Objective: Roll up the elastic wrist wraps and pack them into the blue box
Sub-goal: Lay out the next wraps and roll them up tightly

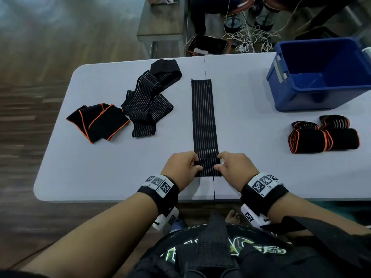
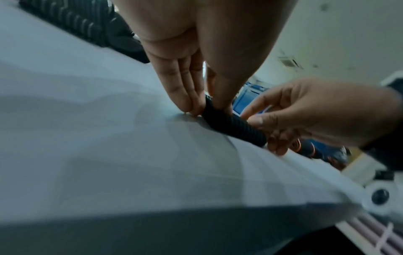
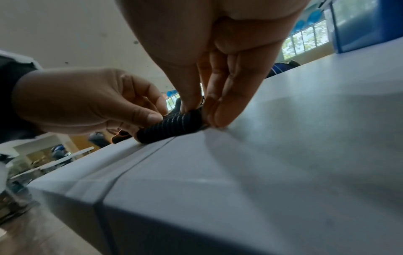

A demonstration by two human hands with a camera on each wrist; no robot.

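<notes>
A black wrist wrap with thin white stripes (image 1: pixel 203 117) lies stretched flat down the middle of the grey table (image 1: pixel 100 167). Its near end is rolled into a small tight roll (image 1: pixel 207 167) (image 2: pixel 235 126) (image 3: pixel 172 126). My left hand (image 1: pixel 183 167) (image 2: pixel 196 96) pinches the roll's left end between thumb and fingers. On the other end, my right hand (image 1: pixel 233 166) (image 3: pixel 209 107) pinches the same way. The blue box (image 1: pixel 325 77) stands open at the far right of the table.
Two rolled black wraps with orange edging (image 1: pixel 323 135) lie right of the hands, in front of the box. An unrolled striped wrap (image 1: pixel 150 101) and an unrolled orange-edged wrap (image 1: pixel 98 121) lie heaped at the left. Beyond the table are a bench, cables and a basket.
</notes>
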